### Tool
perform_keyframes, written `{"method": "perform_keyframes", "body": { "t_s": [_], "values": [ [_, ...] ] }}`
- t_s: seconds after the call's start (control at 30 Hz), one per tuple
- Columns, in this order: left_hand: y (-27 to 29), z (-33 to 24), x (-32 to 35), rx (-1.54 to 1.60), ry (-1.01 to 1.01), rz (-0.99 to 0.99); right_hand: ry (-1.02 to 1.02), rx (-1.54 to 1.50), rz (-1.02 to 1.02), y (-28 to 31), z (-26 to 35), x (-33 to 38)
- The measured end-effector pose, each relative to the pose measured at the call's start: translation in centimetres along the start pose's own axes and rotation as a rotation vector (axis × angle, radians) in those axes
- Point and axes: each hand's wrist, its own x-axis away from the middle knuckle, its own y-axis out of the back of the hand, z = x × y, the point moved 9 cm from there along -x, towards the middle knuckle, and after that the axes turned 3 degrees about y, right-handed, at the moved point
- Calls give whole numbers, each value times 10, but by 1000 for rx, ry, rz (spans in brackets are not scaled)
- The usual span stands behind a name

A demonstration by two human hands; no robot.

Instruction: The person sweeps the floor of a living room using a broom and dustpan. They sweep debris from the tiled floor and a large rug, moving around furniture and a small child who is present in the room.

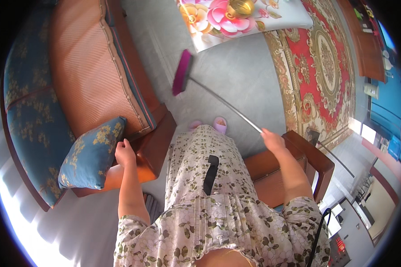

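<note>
My right hand (pixel 273 141) is wrapped round the upper end of a broom's thin silver handle. The broom (pixel 182 73) has a magenta bristle head that rests on the grey floor, ahead of my feet and close to the sofa. My left hand (pixel 125 153) is closed at the near end of the sofa, right by a blue cushion (pixel 91 153) with yellow flowers. That cushion leans, tilted, on the sofa's wooden arm. Whether the left fingers grip its edge or only lie beside it, I cannot tell.
A wooden sofa (pixel 87 66) with a woven orange seat cover runs along the left. Ahead stands a low table with a flowered cloth (pixel 254 20). A red patterned rug (pixel 321 66) lies to the right. A wooden chair (pixel 309 167) is close to my right arm.
</note>
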Motion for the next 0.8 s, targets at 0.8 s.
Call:
{"method": "perform_keyframes", "body": {
  "t_s": [0.8],
  "values": [
    [-4, 0, -7, -58, -53, -16, 75, 177, -65, -45, -40, 71]
  ]
}}
